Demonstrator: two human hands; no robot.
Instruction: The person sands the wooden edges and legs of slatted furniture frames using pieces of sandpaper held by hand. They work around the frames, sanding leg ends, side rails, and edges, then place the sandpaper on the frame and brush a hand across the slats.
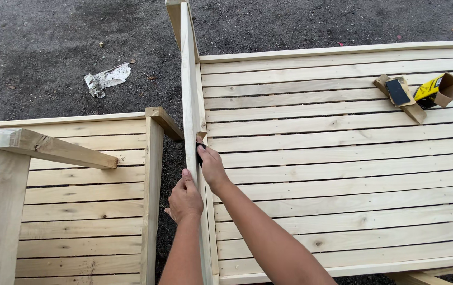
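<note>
my right hand (211, 168) presses a small dark sanding block (200, 149), wrapped in tan sandpaper, against the inner face of the upright edge board (188, 100) of a slatted wooden frame (342, 174). my fingers are closed around the block, holding it; the fingertips themselves are hidden behind the board edge. my left hand (185, 199) sits on the outer side of the same board, just below and beside the right hand. its fingers are curled narrow against the board, thumb up along the wood. i cannot tell whether it grips the board or only steadies it.

the edge board runs from the bottom of the view up to the top, standing on its narrow side, with the slats meeting it on the right.

on the slats at the upper right, well apart from my hands, lie a second dark block on folded tan sandpaper (398, 93) and a yellow tool in an open cardboard box (437, 89), touching each other.

to the left stands a second slatted wooden frame (78, 200) with a crossbar (47, 148) and post (152, 195). between the frames is dark gravel ground (52, 42), with a scrap of crumpled paper (107, 79) on it.
</note>
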